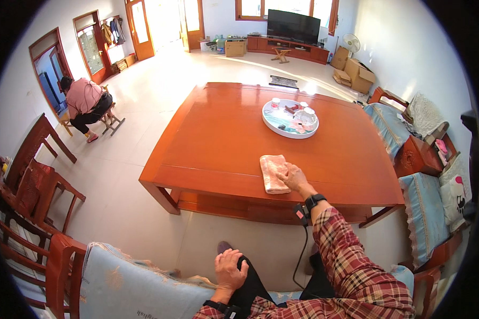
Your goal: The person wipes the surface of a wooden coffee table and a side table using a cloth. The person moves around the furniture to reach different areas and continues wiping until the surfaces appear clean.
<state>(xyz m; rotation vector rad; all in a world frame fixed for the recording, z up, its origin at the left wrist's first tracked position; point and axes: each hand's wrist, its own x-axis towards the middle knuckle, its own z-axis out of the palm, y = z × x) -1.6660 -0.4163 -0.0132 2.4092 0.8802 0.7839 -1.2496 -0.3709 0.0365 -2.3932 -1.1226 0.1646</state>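
A folded pinkish-orange cloth lies near the front edge of a reddish wooden table. My right hand reaches over the cloth's right side, fingers spread and touching or just above it; contact is hard to tell. Black straps and a small device with a cable are at that wrist. My left hand rests on my knee, holding nothing, its fingers slightly apart. Farther back on the table stands a round white tray, which holds a white cup, a clear glass vessel and several small items.
Blue-cushioned wooden seats line the right side, and a blue cushion covers the seat beside me. A person sits on a folding stool at the left. Wooden chairs stand nearer left. Cardboard boxes and a television are farther back.
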